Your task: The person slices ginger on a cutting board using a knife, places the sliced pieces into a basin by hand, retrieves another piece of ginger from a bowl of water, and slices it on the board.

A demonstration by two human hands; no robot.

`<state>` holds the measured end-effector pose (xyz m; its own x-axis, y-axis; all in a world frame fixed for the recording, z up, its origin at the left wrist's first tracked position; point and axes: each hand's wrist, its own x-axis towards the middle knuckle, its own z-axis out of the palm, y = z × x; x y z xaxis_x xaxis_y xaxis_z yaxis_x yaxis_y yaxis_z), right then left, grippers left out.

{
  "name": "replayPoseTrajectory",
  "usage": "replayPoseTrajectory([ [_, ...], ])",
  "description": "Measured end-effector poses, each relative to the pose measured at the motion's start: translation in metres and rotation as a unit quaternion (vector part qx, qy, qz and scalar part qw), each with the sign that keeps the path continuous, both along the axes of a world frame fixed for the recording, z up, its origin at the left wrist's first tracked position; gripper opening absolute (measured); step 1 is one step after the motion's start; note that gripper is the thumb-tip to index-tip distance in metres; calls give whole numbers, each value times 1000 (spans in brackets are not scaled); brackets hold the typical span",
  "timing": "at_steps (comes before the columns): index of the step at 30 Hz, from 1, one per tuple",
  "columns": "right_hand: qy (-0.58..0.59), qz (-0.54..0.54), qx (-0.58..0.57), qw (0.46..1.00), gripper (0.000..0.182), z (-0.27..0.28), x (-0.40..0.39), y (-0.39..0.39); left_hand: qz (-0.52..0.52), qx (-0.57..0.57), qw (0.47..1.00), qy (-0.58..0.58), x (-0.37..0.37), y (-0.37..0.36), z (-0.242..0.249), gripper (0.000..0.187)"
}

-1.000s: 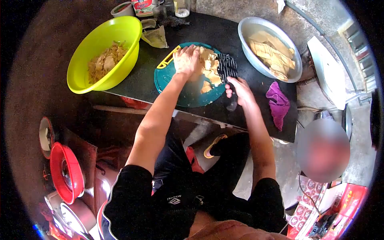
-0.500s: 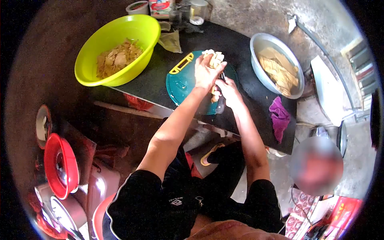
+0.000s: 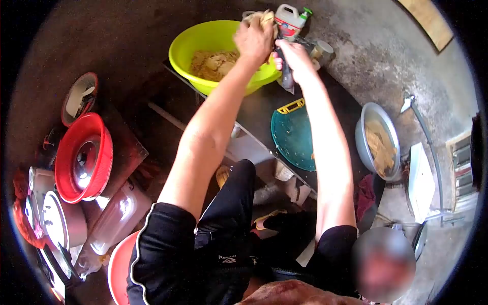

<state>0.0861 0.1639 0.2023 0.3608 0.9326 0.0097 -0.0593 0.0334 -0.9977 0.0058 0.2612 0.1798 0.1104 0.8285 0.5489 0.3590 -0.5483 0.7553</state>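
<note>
Two hands are showing far off, one left hand [image 3: 254, 41] and one right hand [image 3: 296, 57], and one knife [image 3: 287, 76] is showing with them. Three basins are sitting about: one lime basin [image 3: 185, 51] far, one grey basin [image 3: 363, 140] right, one red basin [image 3: 68, 162] left. One cutting board [image 3: 292, 134], one purple cloth [image 3: 366, 197] and one white jug [image 3: 291, 19] are showing too. The pale pieces [image 3: 216, 63] in the lime basin are lying too heaped for counting.

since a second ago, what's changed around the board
The left hand has lifted pieces off the board and carried them left to the tub; the right hand, gripping the knife throughout, went with it. The tub, board and basin stayed put.
</note>
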Motion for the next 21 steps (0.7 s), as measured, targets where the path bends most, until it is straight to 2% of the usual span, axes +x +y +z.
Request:
replayPoseTrajectory([
  [2, -99, -52, 5, 994, 23, -20, -7, 26, 106, -41, 945, 307, -32, 15, -12, 45],
  [3, -152, -76, -1, 986, 24, -26, -11, 33, 138, -68, 888, 434, -45, 18, -19, 42],
  [5, -18, -54, 16, 998, 24, -30, -10, 34, 87, -44, 902, 420, -51, 70, -46, 41],
  [6, 6, -40, 9, 999, 18, -29, -9, 32, 59, -31, 908, 413, -57, 75, -42, 41],
  [8, 55, -22, -5, 998, 14, -29, -7, 28, -57, -46, 976, 206, -57, 72, -39, 43],
  [9, 79, -17, -5, 997, 16, -26, -9, 27, -114, -52, 987, 98, -58, 61, -29, 44],
  [11, 129, -11, -5, 992, 19, -22, -11, 22, -184, 47, 981, 38, -54, 37, -19, 48],
  [12, 149, -15, 4, 989, 19, -22, -12, 20, -221, 66, 973, 21, -48, 31, -20, 51],
  [13, 180, 1, 11, 984, 18, -22, -8, 19, -234, 147, 958, 73, -36, 34, -30, 55],
  [15, 211, 11, 68, 975, 18, -22, -5, 11, -220, 148, 950, 167, -28, 30, -46, 57],
  [16, 202, -34, 65, 977, 19, -19, -8, 3, -219, 150, 944, 196, -32, 34, -47, 56],
  [17, 191, -50, 72, 978, 19, -19, -5, -6, -167, 91, 938, 289, -32, 43, -49, 58],
  [18, 190, -59, 81, 977, 19, -19, 3, -20, -83, 122, 886, 441, -37, 53, -61, 58],
  [19, 186, -67, 91, 976, 20, -18, 14, -35, -36, 92, 811, 577, -51, 35, -47, 56],
  [20, 158, -72, 116, 978, 21, -15, 24, -54, 16, 66, 714, 697, -64, 18, -28, 54],
  [21, 102, -106, 104, 984, 22, -13, 34, -75, 125, 141, 764, 617, -60, 23, -43, 52],
])
